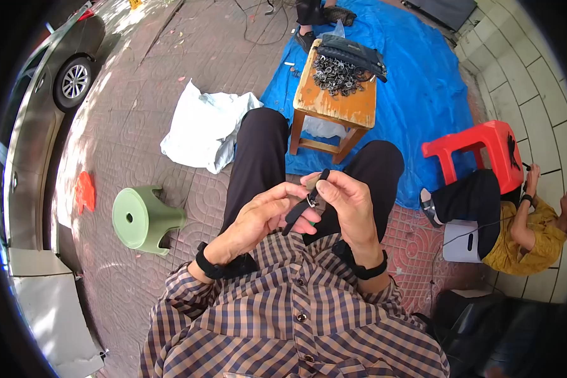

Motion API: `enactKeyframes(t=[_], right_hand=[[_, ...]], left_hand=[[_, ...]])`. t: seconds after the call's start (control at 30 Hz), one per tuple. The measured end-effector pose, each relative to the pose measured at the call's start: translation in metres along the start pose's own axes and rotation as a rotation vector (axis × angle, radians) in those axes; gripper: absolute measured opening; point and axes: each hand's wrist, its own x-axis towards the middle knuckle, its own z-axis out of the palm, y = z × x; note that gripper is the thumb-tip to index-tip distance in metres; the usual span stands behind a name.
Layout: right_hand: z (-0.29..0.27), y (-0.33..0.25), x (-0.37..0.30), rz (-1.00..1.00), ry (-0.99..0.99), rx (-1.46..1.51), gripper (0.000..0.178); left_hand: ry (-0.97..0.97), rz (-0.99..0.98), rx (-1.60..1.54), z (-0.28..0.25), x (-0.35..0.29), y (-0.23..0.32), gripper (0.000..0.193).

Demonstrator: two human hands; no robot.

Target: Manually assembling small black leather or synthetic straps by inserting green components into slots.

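My left hand [258, 214] and my right hand [349, 201] meet above my lap. Between them they hold a short black strap [295, 216] with a small silver metal buckle [311, 199] near its middle. The thumb and fingers of my right hand pinch the upper end of the strap. My left fingers press around its lower part, beside the buckle. Past my knees, a worn wooden stool [302, 101] bears a heap of small dark metal buckles [339, 77]. Behind the heap, on the same stool, lies a bundle of black straps or a black pouch [353, 51]; I cannot tell which.
Blue sheeting [422, 75] spreads under the wooden stool. A white plastic bag [201, 123] lies left of it, and a green stool [135, 217] is at my left. On the right, a seated person [529, 233] works beside a red stool [498, 151]. A car [38, 126] stands far left.
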Motion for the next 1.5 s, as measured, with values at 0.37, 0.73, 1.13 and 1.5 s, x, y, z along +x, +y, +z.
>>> enactKeyframes(t=[0.37,0.73,1.13,1.5], right_hand=[[0.008,0.005,0.0,0.056,0.034,-0.074,0.016],[0.009,0.011,0.0,0.02,0.054,-0.142,0.019],[0.018,0.011,-0.014,-0.236,0.09,-0.453,0.041],[0.012,0.007,-0.006,-0.007,0.115,-0.104,0.046]], left_hand=[[0.165,0.365,0.346,0.015,-0.001,-0.01,0.028],[0.092,0.224,0.348,0.013,0.0,-0.01,0.017],[0.313,0.406,0.585,0.018,-0.003,-0.009,0.023],[0.256,0.331,0.52,0.022,-0.007,-0.012,0.018]])
